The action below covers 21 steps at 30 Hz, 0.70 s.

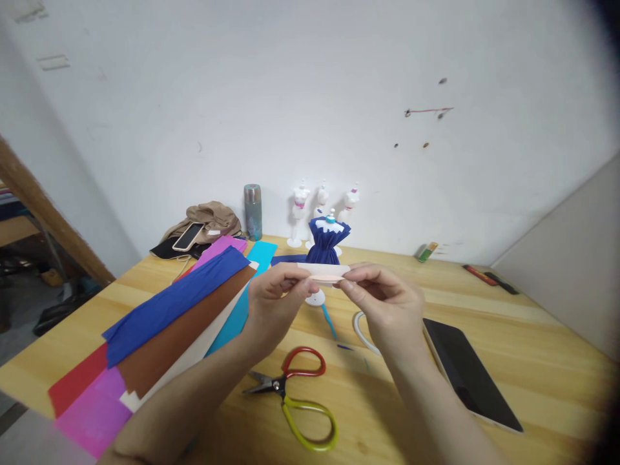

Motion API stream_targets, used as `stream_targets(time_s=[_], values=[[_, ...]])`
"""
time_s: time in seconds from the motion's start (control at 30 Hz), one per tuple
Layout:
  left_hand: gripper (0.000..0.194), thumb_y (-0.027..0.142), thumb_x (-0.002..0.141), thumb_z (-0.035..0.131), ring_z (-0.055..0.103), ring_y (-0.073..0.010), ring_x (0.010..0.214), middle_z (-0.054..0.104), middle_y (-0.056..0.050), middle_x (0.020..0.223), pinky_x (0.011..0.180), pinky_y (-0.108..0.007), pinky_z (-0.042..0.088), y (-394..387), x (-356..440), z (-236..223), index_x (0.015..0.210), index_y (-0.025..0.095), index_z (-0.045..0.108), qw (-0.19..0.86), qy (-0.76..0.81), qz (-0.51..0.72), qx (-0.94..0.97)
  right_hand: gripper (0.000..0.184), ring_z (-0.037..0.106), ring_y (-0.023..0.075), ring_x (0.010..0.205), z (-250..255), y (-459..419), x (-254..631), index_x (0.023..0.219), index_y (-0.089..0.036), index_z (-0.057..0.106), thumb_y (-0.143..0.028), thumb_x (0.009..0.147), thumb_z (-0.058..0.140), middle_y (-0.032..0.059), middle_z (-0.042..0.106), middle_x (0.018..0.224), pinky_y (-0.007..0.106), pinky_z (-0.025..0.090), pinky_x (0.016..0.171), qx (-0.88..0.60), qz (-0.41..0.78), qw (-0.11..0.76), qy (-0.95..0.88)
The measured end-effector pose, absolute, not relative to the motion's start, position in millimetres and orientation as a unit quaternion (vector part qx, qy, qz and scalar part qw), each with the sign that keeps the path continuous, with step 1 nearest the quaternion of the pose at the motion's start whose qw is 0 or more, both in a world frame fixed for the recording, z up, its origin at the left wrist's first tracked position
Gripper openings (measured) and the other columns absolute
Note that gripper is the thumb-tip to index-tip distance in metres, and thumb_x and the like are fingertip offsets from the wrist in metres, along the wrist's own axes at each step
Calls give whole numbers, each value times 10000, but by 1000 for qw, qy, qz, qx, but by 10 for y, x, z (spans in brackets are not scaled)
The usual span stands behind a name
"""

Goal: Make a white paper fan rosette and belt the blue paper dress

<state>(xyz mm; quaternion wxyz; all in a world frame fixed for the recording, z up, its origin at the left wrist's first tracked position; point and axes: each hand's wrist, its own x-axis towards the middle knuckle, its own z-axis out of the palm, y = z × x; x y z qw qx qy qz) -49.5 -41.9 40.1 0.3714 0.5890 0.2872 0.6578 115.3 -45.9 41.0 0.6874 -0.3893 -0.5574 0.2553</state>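
Observation:
Between both hands, above the table, a small folded strip of pale pink paper [323,271] is stretched out level. My left hand [278,300] pinches its left end with thumb and fingers, and my right hand [382,300] pinches the right end. Just behind the strip stands a mini dress form [330,226] wearing a gathered dark blue crepe paper dress [324,248]; the strip and my hands hide its lower part. Scissors [277,385] with one red and one yellow handle lie below my hands, blades apart. A white tape roll [359,329] is partly covered by my right hand.
Crepe paper sheets [179,297] in several colours spread over the table's left side. A tablet [469,374] lies at right. Along the wall are a thermos [252,212], white mini mannequins [299,210], a glue stick [428,252], and a phone [188,237] on a brown cloth [216,216].

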Motion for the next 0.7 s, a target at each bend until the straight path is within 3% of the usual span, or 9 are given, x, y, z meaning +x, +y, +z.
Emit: stream_targets(time_s=[0.33, 0.4, 0.5, 0.7], values=[[62, 180, 805, 705, 711, -139, 602, 736, -17, 656, 609, -227, 582, -411, -475, 376, 857, 159, 732, 390, 292, 661, 570, 78, 651, 185, 699, 372, -453, 1149, 701, -229, 706, -223, 741, 773, 30, 701, 735, 318, 525, 628, -377, 202, 691, -582], [116, 171, 830, 686, 712, -139, 637, 749, -21, 700, 642, -240, 584, -388, -489, 345, 921, 170, 758, 352, 295, 662, 592, 44, 646, 180, 703, 368, -458, 1149, 781, -242, 739, -198, 775, 740, 28, 718, 775, 322, 519, 638, -376, 173, 683, -602], [186, 157, 856, 667, 712, -149, 713, 765, -22, 753, 725, -273, 588, -347, -516, 307, 997, 203, 780, 257, 296, 664, 637, 171, 655, 185, 751, 373, -466, 1151, 934, -272, 775, -166, 824, 700, 27, 741, 848, 338, 519, 683, -366, 129, 659, -645], [222, 154, 896, 636, 710, -152, 798, 781, -34, 875, 780, -278, 580, -292, -552, 266, 1062, 227, 765, 105, 291, 652, 692, 207, 673, 198, 809, 380, -469, 1150, 989, -281, 767, -151, 879, 649, 38, 739, 910, 356, 528, 716, -373, 77, 629, -678]])
